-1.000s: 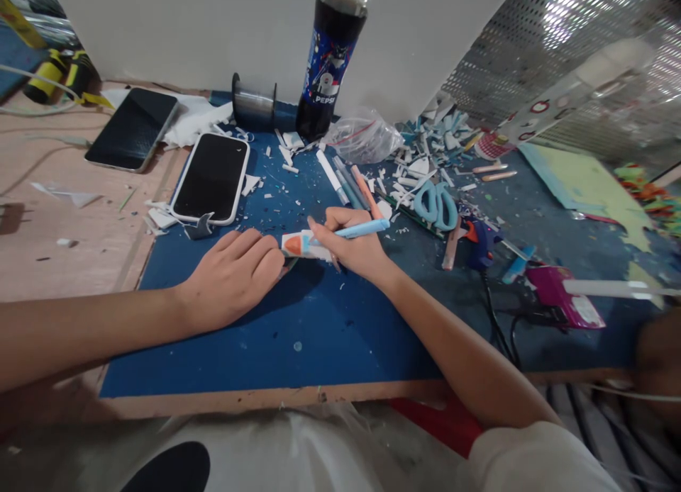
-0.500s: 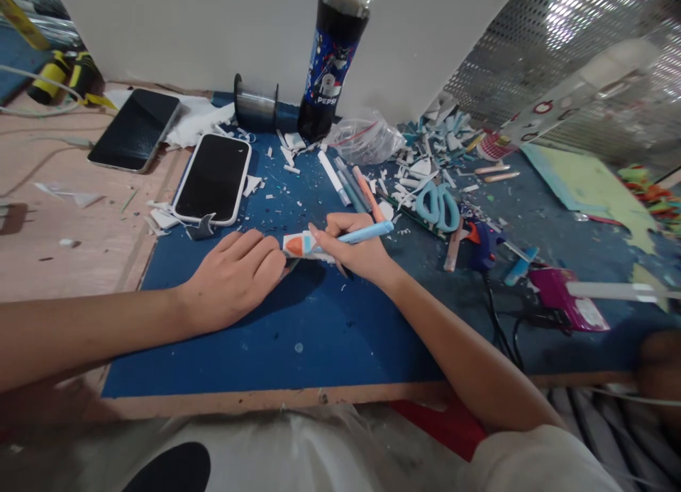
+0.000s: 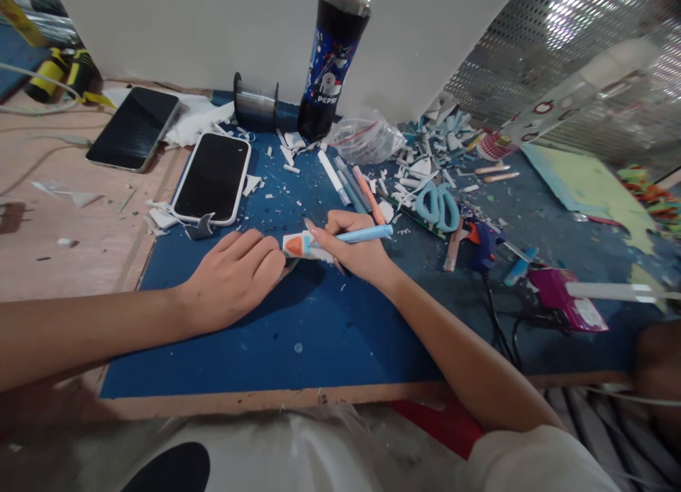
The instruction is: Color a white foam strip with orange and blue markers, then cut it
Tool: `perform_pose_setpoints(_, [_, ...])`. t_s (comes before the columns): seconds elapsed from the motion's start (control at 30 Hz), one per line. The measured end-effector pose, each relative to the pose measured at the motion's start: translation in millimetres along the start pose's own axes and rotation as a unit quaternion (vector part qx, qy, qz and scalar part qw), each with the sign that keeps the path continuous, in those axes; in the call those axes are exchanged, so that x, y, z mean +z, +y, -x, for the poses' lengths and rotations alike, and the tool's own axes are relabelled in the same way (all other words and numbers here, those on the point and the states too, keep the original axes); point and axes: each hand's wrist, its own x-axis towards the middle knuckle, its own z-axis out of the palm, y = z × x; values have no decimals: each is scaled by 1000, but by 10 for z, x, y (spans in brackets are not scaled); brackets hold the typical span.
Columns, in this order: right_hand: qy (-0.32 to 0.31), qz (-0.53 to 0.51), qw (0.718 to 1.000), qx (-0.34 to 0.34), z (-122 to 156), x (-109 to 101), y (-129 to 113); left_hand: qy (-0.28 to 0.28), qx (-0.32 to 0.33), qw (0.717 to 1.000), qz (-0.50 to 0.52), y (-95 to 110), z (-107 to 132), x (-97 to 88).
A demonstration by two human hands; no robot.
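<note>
A small white piece [image 3: 294, 246] with an orange and light-blue coloured patch lies between my hands, low over the blue mat [image 3: 266, 368]. My left hand [image 3: 237, 279] is closed on its left end, the fingers bent and the thumb hidden. In my right hand [image 3: 357, 249] a light-blue marker [image 3: 369, 233] is pinched like a pen, its rear end pointing right. The marker's tip is at the coloured patch, partly hidden by my fingers. Just behind my right hand lie an orange marker [image 3: 368, 194] and several white and grey-blue ones.
Behind stand a Pepsi bottle [image 3: 327, 66] and a spool [image 3: 255, 103]. Phones [image 3: 213, 176] lie at the left. To the right are blue-handled scissors [image 3: 437, 205], a glue gun [image 3: 485, 244] with its cord, a magenta box [image 3: 567, 300] and a heap of scraps [image 3: 441, 141].
My right hand has shifted very slightly, with the marker's tip moving a little over the coloured patch. My left hand stays in place on the white piece.
</note>
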Motion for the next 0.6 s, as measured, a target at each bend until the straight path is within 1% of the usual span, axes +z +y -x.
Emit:
perform_pose_setpoints(0.03, [1,4,1000,2,2,2,-1,1,-1,1000,-1,1,1,4])
perform_pose_setpoints(0.17, [-29,-2,999,13,9,6,-1,-3,-1,1000,2,4,-1,18])
perform_pose_setpoints(0.33, [-14,4,1000,13,10,8,-6,1,0,1000,-2,4,-8,12])
perform_pose_setpoints(0.47, [-38,-5,999,14,7,11,-44,0,0,1000,0,2,-12,6])
perform_pose_setpoints(0.6, [-35,-15,999,13,1,3,-45,2,0,1000,1,2,-9,10])
